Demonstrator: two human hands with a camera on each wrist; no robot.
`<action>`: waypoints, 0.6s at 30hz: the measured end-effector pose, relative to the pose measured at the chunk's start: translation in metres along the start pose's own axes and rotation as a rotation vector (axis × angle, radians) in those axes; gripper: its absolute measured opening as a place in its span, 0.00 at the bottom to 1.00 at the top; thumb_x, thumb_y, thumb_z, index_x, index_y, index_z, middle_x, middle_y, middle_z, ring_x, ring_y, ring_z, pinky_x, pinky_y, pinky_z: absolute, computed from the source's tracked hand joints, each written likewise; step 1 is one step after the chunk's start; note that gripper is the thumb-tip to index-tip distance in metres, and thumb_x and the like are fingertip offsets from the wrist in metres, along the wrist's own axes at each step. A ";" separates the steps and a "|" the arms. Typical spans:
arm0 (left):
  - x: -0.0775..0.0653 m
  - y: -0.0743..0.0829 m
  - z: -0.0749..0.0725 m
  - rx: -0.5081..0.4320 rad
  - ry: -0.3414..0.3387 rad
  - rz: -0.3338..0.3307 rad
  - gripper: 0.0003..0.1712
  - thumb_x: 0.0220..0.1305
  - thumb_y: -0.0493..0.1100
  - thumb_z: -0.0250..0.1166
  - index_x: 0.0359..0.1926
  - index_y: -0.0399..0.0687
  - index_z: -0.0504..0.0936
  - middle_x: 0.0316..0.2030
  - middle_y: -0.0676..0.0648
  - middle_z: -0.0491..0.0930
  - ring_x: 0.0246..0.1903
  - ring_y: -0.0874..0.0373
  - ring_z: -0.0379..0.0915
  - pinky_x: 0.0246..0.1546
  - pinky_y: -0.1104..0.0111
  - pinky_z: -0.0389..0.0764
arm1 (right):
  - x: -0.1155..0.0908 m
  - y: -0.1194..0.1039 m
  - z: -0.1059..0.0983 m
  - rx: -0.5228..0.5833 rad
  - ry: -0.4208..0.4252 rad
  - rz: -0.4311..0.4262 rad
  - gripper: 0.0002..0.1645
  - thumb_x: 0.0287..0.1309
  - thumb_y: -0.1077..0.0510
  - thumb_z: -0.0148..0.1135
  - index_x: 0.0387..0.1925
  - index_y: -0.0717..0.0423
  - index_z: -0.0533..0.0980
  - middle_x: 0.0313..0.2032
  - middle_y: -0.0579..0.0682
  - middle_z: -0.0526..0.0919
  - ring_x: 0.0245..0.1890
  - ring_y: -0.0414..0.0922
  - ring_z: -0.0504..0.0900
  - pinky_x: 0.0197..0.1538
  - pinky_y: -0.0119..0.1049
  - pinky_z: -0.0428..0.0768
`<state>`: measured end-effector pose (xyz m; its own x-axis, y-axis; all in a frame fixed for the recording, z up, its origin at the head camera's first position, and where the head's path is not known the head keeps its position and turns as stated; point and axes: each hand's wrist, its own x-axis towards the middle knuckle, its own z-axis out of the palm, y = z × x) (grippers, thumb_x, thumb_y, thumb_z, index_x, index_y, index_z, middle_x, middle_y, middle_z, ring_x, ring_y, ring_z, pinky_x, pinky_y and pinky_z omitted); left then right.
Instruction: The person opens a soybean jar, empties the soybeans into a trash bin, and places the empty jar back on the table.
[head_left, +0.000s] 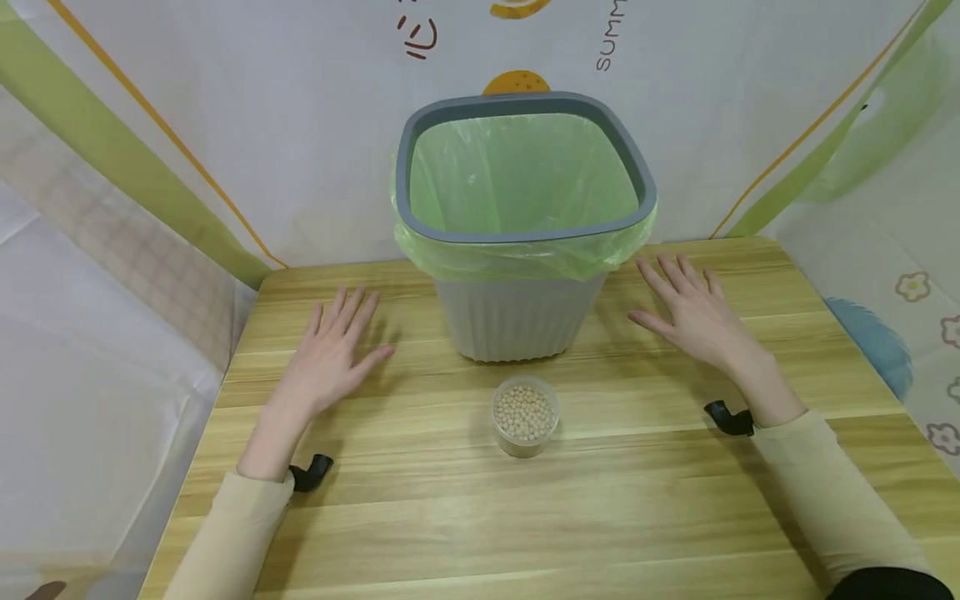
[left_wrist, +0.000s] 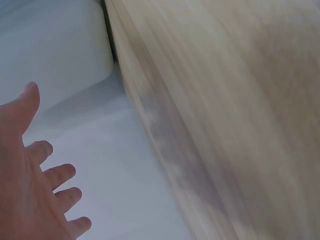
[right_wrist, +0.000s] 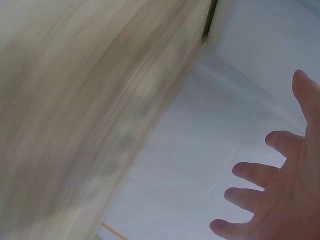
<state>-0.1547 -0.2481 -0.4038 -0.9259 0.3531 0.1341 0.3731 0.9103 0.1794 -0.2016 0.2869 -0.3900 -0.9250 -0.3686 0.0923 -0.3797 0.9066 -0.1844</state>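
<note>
My left hand [head_left: 327, 357] hovers over the left part of the table with its fingers spread and nothing in it. On the other side my right hand [head_left: 693, 312], also spread and holding nothing, is close to the bin's right side without gripping it. Between them stands a grey trash bin [head_left: 517, 321] lined with a green plastic bag [head_left: 517, 171]. In front of the bin sits a small clear round container [head_left: 524, 446] full of pale round beads or beans [head_left: 525, 412]. The wrist views show the left hand [left_wrist: 35, 170] and right hand [right_wrist: 280, 185] with fingers extended.
The wooden table [head_left: 480, 533] carries the bin near its back edge. A white printed cloth [head_left: 300, 125] hangs behind, and cloth covers both sides. Black wrist-worn pieces stick out by the left wrist [head_left: 311, 472] and the right wrist [head_left: 729, 418].
</note>
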 end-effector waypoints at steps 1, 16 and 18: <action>0.000 0.001 0.000 -0.002 0.001 0.002 0.49 0.76 0.68 0.51 0.84 0.55 0.39 0.83 0.42 0.39 0.83 0.38 0.33 0.80 0.36 0.39 | 0.000 0.000 0.000 0.000 0.000 0.001 0.51 0.72 0.30 0.51 0.83 0.41 0.41 0.81 0.66 0.47 0.81 0.70 0.43 0.75 0.78 0.43; -0.012 0.029 0.007 -0.049 0.050 0.068 0.51 0.73 0.67 0.55 0.83 0.48 0.45 0.82 0.40 0.49 0.81 0.38 0.44 0.80 0.38 0.48 | -0.015 -0.011 0.004 0.085 0.031 -0.047 0.50 0.70 0.35 0.60 0.82 0.50 0.52 0.76 0.63 0.63 0.73 0.68 0.65 0.72 0.71 0.63; -0.015 0.034 0.006 -0.065 0.069 0.082 0.50 0.73 0.66 0.57 0.82 0.47 0.49 0.80 0.39 0.54 0.80 0.38 0.50 0.79 0.39 0.52 | -0.018 -0.016 0.007 0.111 0.027 -0.064 0.48 0.69 0.37 0.61 0.80 0.53 0.56 0.73 0.64 0.68 0.71 0.67 0.70 0.71 0.68 0.68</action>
<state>-0.1283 -0.2208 -0.4059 -0.8866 0.4085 0.2169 0.4529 0.8622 0.2271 -0.1788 0.2779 -0.3958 -0.8988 -0.4175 0.1337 -0.4383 0.8527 -0.2842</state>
